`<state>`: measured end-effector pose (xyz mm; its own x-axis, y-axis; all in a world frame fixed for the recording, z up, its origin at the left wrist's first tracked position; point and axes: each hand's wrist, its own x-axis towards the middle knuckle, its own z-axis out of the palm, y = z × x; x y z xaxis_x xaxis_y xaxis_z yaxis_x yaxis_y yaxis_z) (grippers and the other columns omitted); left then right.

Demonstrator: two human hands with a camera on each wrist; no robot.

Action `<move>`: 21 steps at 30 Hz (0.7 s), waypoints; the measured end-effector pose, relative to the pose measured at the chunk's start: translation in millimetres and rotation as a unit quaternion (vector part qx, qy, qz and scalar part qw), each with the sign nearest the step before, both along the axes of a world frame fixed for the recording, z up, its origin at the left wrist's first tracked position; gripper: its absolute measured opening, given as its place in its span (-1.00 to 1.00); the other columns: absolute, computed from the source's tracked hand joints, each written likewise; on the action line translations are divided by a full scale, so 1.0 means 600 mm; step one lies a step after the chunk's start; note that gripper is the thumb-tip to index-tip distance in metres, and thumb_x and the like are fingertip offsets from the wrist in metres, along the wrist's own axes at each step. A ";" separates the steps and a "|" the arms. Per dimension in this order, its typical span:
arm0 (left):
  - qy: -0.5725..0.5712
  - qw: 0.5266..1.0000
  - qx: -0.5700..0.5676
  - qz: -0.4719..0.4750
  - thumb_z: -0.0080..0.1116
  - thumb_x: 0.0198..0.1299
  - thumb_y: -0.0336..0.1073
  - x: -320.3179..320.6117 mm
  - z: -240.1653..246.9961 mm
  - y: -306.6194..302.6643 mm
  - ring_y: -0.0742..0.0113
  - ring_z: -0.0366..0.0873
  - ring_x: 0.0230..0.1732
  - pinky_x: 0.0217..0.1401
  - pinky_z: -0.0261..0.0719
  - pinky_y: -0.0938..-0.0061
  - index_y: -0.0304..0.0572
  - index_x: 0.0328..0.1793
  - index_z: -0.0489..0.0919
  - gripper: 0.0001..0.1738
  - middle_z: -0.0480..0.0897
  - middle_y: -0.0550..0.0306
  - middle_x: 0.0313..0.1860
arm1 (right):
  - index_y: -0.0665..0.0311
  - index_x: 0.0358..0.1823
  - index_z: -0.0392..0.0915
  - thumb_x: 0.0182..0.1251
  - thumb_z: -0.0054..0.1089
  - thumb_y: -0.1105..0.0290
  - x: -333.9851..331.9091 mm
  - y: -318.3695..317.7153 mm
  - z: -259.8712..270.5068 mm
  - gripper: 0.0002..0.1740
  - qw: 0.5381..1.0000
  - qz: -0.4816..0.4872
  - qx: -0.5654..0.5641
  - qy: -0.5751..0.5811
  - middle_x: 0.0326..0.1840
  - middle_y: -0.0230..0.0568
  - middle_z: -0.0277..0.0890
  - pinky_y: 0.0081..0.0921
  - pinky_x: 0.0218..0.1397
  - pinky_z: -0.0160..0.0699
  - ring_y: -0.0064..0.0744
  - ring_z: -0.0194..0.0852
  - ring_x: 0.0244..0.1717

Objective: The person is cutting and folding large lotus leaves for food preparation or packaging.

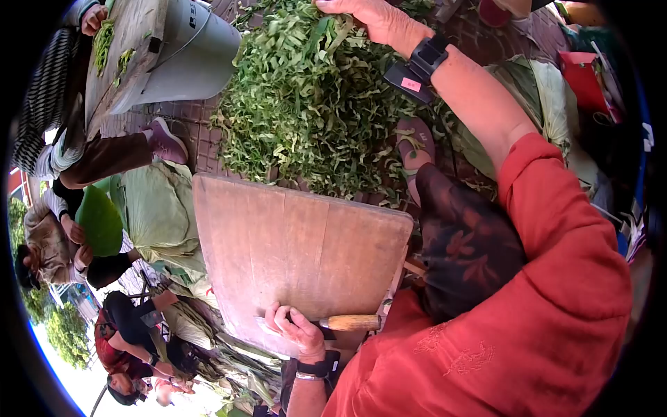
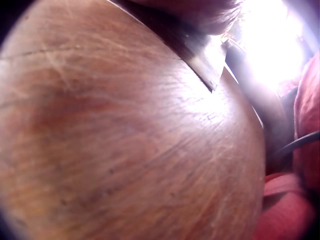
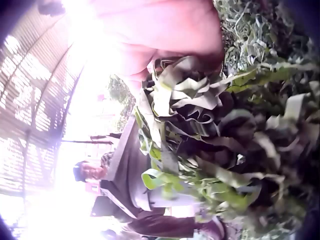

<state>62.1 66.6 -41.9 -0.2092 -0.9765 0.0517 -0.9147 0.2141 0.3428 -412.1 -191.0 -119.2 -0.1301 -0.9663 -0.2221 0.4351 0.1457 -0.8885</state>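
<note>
My right hand is at the far side of a big heap of shredded green leaves, its fingers partly cut off by the head view's top edge. In the right wrist view that hand curls over a bunch of leaf strips. My left hand lies on the near part of a wooden cutting board, holding a knife by its blade. The knife's wooden handle points away from the palm. In the left wrist view the metal blade shows below the hand, close over the board.
A grey bucket stands beside the heap, with a wooden plank next to it. Large cabbage-like leaves lie beside the board. Several people sit around; one holds a broad green leaf. A shoe is at the heap's edge.
</note>
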 end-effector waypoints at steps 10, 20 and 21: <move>0.022 1.000 0.005 0.007 -0.07 0.23 -0.42 -0.003 0.001 0.000 -0.03 0.28 0.08 0.21 0.21 0.10 -0.26 -0.09 0.38 -0.85 0.36 -0.15 0.07 | -0.03 0.40 0.13 -0.05 0.38 -0.15 0.119 0.068 -0.122 -0.02 0.654 0.190 -0.109 0.724 0.46 -0.07 0.00 0.04 0.28 0.23 0.05 0.04 0.40; -0.009 1.000 -0.003 -0.006 -0.10 0.22 -0.43 0.001 0.002 -0.001 -0.05 0.28 0.09 0.25 0.20 0.10 -0.29 -0.10 0.37 -0.85 0.36 -0.16 0.06 | 0.10 0.13 0.38 0.01 0.22 0.49 0.099 0.022 -0.156 -0.44 0.672 0.168 -0.102 0.714 0.14 -0.24 0.32 -0.30 0.19 0.37 -0.16 0.32 0.12; -0.007 1.000 -0.006 -0.006 -0.10 0.22 -0.44 0.001 0.001 -0.001 -0.05 0.28 0.08 0.24 0.20 0.10 -0.29 -0.10 0.37 -0.85 0.36 -0.16 0.06 | 0.12 0.15 0.38 0.00 0.26 0.48 0.088 0.019 -0.133 -0.42 0.736 0.135 -0.092 0.657 0.12 -0.26 0.34 -0.36 0.23 0.36 -0.22 0.34 0.13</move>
